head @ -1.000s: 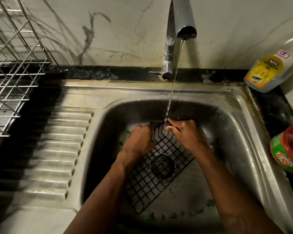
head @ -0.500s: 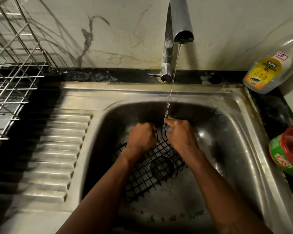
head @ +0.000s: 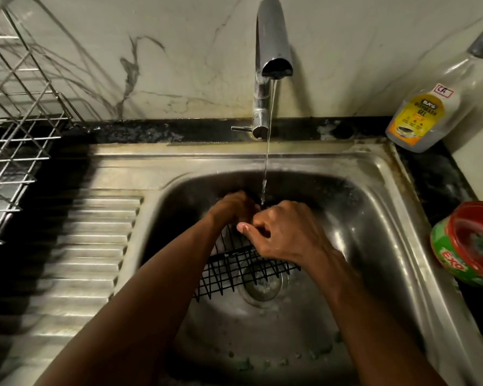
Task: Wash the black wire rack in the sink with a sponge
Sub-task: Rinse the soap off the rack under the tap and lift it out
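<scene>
Two hands, your left hand (head: 234, 208) and right hand (head: 287, 235), curl round the top edge of the black wire rack (head: 234, 271), tilted over the drain (head: 262, 286) in the sink (head: 262, 160). Tip it so the stream (head: 266, 162) from twelve o'clock reaches every bar; no sponge shows.

Veined pale marble wall (head: 179, 51), black stone counter (head: 440, 176), steel dish drainer (head: 12, 137) at left, dim light

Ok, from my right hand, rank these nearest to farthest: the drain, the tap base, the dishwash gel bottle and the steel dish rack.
From the right hand, gripping the black wire rack:
1. Drain, right beside it in the basin.
2. Tap base, behind the basin.
3. Dishwash gel bottle, back right corner.
4. Steel dish rack, far left.
</scene>
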Demonstrator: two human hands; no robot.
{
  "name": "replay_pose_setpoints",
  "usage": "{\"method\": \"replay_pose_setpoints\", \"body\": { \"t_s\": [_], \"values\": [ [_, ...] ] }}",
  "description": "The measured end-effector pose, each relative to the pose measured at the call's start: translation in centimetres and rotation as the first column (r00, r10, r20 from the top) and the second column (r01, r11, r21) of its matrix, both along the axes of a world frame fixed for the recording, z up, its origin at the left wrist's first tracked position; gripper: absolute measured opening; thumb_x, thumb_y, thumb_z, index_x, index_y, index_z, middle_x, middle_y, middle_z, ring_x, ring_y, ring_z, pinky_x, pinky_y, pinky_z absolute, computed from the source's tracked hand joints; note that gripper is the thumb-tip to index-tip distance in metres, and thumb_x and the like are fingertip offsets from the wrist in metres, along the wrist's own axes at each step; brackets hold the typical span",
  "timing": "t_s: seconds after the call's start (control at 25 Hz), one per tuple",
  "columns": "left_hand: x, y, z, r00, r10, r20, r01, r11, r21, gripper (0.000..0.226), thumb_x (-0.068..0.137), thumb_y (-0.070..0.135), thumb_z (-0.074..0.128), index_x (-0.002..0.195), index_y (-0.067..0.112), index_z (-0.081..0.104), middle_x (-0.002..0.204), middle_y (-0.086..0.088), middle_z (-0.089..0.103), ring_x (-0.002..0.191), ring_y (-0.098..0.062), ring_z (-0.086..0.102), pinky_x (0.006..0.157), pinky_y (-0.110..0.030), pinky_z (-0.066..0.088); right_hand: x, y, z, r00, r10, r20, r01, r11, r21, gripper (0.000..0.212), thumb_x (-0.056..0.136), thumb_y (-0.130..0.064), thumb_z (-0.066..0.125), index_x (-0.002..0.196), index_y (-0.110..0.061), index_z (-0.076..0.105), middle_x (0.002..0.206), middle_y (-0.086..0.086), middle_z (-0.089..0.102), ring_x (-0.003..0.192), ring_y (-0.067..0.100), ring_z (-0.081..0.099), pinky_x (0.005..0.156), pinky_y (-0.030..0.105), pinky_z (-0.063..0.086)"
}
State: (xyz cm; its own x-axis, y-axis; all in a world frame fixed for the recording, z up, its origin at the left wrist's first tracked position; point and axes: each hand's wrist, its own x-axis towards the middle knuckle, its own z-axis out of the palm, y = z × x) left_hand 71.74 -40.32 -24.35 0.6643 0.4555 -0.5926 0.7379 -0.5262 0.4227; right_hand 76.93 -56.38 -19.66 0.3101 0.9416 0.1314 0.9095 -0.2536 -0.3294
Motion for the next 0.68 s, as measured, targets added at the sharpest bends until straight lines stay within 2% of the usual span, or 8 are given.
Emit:
{"method": "replay_pose_setpoints", "body": {
  "t_s": [0.08, 0.16, 0.2, 0.24, 0.32, 0.36, 0.52, 0.68],
  "values": [
    [-0.6, -0.2, 0.1, 0.980, 0.137, 0.142, -0.134, 0.990, -0.034, 0.038, 0.103, 0.016, 0.047, 0.136, -0.001, 0.056, 0.141, -0.019, 0.058, 0.121, -0.032, 0.060, 0.060, -0.016, 0.048, -0.2, 0.1, -0.3, 0.999, 0.009, 0.039, -0.010, 0.999, 0.034, 0.064, 0.094, -0.066, 0.042, 0.052, -0.018, 0.045, 0.045, -0.007, 0.043, 0.043, 0.011, 0.044, 0.052, 0.027, 0.039],
    [-1.7, 0.0, 0.4, 0.953, 0.252, 0.169, -0.240, 0.967, -0.088, 0.041, 0.105, 0.019, 0.045, 0.140, -0.002, 0.052, 0.141, -0.016, 0.055, 0.130, -0.034, 0.053, 0.064, -0.012, 0.050, 0.1, 0.7, -0.3, 0.999, -0.024, 0.034, 0.021, 0.994, 0.106, 0.062, 0.097, -0.058, 0.044, 0.050, -0.018, 0.042, 0.044, -0.008, 0.041, 0.041, 0.013, 0.042, 0.049, 0.028, 0.039],
    [-1.8, 1.0, 0.6, 0.964, 0.221, 0.147, -0.216, 0.975, -0.052, 0.041, 0.105, 0.023, 0.046, 0.139, 0.002, 0.053, 0.142, -0.014, 0.055, 0.128, -0.033, 0.054, 0.076, -0.017, 0.052, 0.4, 1.1, -0.3, 0.999, -0.044, 0.032, 0.040, 0.990, 0.134, 0.060, 0.098, -0.054, 0.044, 0.051, -0.018, 0.043, 0.044, -0.007, 0.043, 0.041, 0.015, 0.043, 0.049, 0.028, 0.040],
    [-1.7, 1.4, 1.4, 0.994, 0.088, 0.063, -0.090, 0.996, 0.028, 0.038, 0.104, 0.027, 0.049, 0.136, 0.008, 0.057, 0.138, -0.010, 0.058, 0.123, -0.030, 0.058, 0.087, -0.026, 0.052, 0.7, 1.4, -0.2, 0.997, -0.065, 0.032, 0.059, 0.985, 0.161, 0.058, 0.099, -0.052, 0.044, 0.052, -0.018, 0.044, 0.044, -0.006, 0.046, 0.041, 0.016, 0.043, 0.048, 0.028, 0.039],
    [-1.5, 1.7, 2.8, 0.984, -0.156, -0.088, 0.169, 0.972, 0.163, 0.035, 0.101, 0.036, 0.052, 0.126, 0.015, 0.065, 0.126, -0.006, 0.066, 0.111, -0.024, 0.063, 0.089, -0.032, 0.049, 1.2, 2.1, -0.3, 0.991, -0.124, 0.055, 0.110, 0.971, 0.210, 0.057, 0.101, -0.048, 0.046, 0.051, -0.020, 0.043, 0.043, -0.004, 0.047, 0.039, 0.015, 0.041, 0.046, 0.027, 0.035],
    [-1.6, 1.8, 3.1, 0.982, -0.179, -0.068, 0.187, 0.969, 0.160, 0.036, 0.100, 0.041, 0.053, 0.123, 0.017, 0.069, 0.120, -0.005, 0.068, 0.106, -0.022, 0.064, 0.085, -0.031, 0.046, 1.5, 2.3, -0.3, 0.985, -0.161, 0.061, 0.143, 0.963, 0.228, 0.056, 0.101, -0.046, 0.047, 0.051, -0.022, 0.042, 0.042, -0.005, 0.045, 0.037, 0.014, 0.039, 0.045, 0.025, 0.032],
    [-3.4, 1.7, 4.9, 0.972, 0.023, 0.232, -0.085, 0.962, 0.259, 0.033, 0.099, 0.049, 0.054, 0.096, 0.022, 0.073, 0.085, 0.002, 0.074, 0.077, -0.013, 0.068, 0.071, -0.029, 0.051, 2.9, 2.8, -1.4, 0.930, -0.356, 0.088, 0.334, 0.922, 0.198, 0.058, 0.103, -0.051, 0.042, 0.052, -0.023, 0.043, 0.044, -0.005, 0.043, 0.039, 0.015, 0.042, 0.046, 0.025, 0.028],
    [-6.5, 0.8, 3.4, 0.835, 0.160, 0.527, -0.316, 0.923, 0.219, 0.068, 0.101, 0.060, 0.040, 0.063, 0.008, 0.062, 0.055, -0.001, 0.065, 0.053, -0.015, 0.064, 0.061, -0.034, 0.054, 5.3, 2.3, -1.8, 0.842, -0.535, 0.064, 0.525, 0.842, 0.123, 0.065, 0.099, -0.062, 0.042, 0.056, -0.015, 0.057, 0.050, -0.002, 0.054, 0.047, 0.021, 0.054, 0.050, 0.029, 0.046]
  ]
}}
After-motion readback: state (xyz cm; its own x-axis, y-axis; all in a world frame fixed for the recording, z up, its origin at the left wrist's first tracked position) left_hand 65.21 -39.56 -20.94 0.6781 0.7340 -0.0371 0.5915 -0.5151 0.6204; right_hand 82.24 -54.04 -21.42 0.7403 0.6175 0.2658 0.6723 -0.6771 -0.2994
